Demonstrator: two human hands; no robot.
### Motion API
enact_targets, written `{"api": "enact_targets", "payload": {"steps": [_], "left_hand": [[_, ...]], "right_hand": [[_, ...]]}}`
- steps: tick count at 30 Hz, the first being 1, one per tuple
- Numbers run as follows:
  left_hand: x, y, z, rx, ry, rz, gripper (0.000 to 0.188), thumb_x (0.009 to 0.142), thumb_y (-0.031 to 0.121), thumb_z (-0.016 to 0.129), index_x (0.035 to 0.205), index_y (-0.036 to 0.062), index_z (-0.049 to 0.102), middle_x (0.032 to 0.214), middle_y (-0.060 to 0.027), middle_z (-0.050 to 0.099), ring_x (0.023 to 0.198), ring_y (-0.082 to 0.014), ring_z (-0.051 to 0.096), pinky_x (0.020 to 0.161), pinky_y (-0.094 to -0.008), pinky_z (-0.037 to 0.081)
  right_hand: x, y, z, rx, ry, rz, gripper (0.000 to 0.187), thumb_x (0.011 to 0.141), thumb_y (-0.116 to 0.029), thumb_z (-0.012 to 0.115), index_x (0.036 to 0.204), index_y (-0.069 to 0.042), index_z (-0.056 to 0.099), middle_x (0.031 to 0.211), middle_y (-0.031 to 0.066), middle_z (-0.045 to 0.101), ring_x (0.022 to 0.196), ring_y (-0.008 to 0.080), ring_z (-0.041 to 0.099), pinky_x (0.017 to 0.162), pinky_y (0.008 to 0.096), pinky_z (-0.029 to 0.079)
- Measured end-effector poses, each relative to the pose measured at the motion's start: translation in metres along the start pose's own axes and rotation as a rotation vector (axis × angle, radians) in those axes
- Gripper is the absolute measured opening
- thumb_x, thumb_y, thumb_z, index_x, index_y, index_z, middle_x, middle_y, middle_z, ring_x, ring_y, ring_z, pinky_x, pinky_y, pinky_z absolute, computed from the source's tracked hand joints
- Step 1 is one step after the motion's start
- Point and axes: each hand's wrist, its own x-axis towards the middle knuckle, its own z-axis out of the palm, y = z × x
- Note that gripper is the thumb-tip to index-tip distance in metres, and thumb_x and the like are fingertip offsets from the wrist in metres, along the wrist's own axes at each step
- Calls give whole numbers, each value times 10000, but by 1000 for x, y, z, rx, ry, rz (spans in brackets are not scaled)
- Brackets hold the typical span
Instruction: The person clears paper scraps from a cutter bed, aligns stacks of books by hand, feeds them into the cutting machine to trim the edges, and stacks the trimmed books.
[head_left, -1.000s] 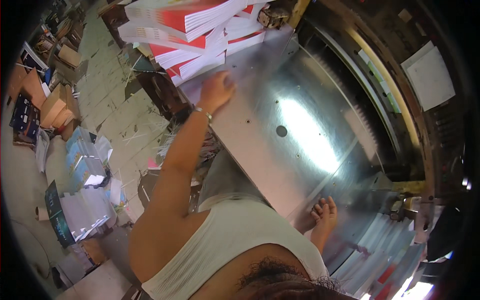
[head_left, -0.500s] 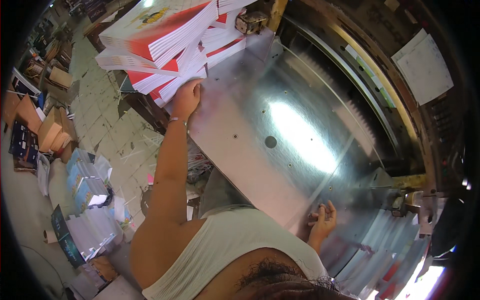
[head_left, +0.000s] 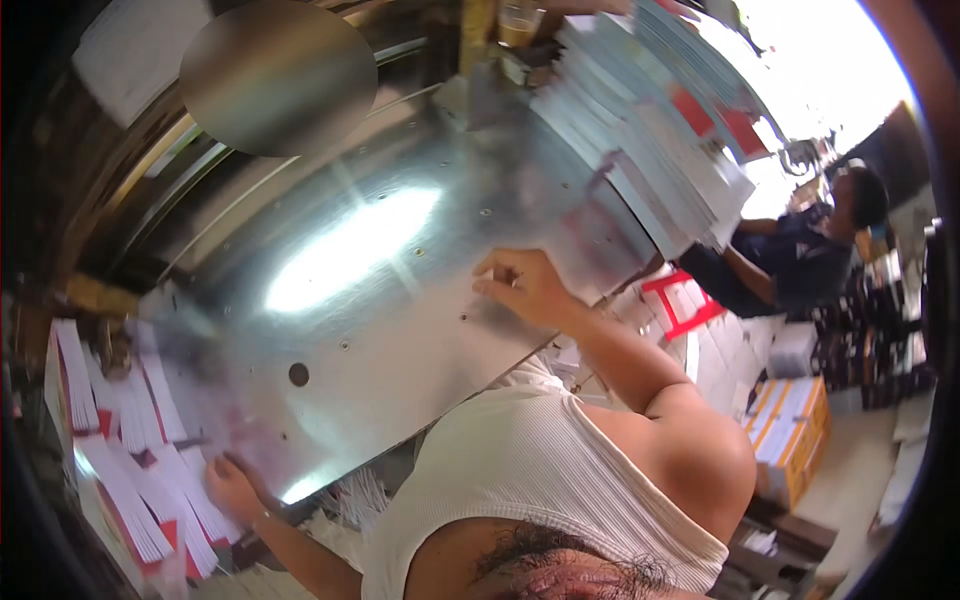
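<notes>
My left hand (head_left: 235,488) is at the near left corner of a metal table, against the edge of a stack of white booklets with red covers (head_left: 190,490). Blur keeps me from seeing how its fingers are placed there. Over the bare metal tabletop (head_left: 400,340) I have my right hand (head_left: 525,287), its fingers loosely bent and apart, with nothing in it. Small fittings and one round dark hole (head_left: 299,374) dot the shiny surface.
Tall stacks of paper (head_left: 640,130) rise at the table's far right end. Beyond them a person in dark clothes (head_left: 800,250) is near a red stool (head_left: 683,303). A taped carton (head_left: 790,435) stands on the floor at right. A dark machine opening borders the table's far side.
The view has swung to the right, bringing the paper stacks and the other person into sight. My right hand is now raised over the tabletop; my left stays by the booklets.
</notes>
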Motion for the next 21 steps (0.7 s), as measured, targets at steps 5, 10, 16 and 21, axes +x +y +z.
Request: {"api": "enact_targets", "payload": {"steps": [5, 10, 16, 21], "left_hand": [[1, -6, 7, 6, -59, -44, 350, 963, 305, 582, 1076, -10, 682, 1074, -191, 689, 998, -391, 640, 882, -449, 506], [-3, -5, 1, 50, 10, -76, 310, 965, 302, 583, 1059, 28, 693, 1046, -154, 702, 964, -342, 661, 841, -417, 519], [-2, -13, 14, -19, -33, -130, 279, 956, 247, 589, 1093, 24, 686, 1092, -154, 696, 1012, -345, 655, 885, -413, 517], [-2, -5, 6, -54, -7, -137, 254, 947, 239, 613, 1073, 32, 689, 1046, -146, 704, 968, -328, 669, 850, -398, 524]], "right_hand": [[-8, -59, -119, -483, 400, -451, 222, 806, -173, 799, 979, -70, 705, 857, 93, 708, 754, 201, 708, 670, 317, 557], [-8, -94, -260, -1188, 900, -556, 407, 785, -306, 815, 1118, -111, 686, 1107, 106, 688, 1028, 270, 661, 864, 387, 524], [-29, -64, -329, -1534, 1062, -478, 451, 861, -377, 733, 1275, -220, 650, 1265, 112, 639, 1117, 302, 643, 930, 407, 517], [-24, -31, -356, -1112, 1006, -179, 349, 956, -277, 608, 1291, -187, 650, 1154, 116, 705, 972, 306, 703, 847, 383, 564]]}}
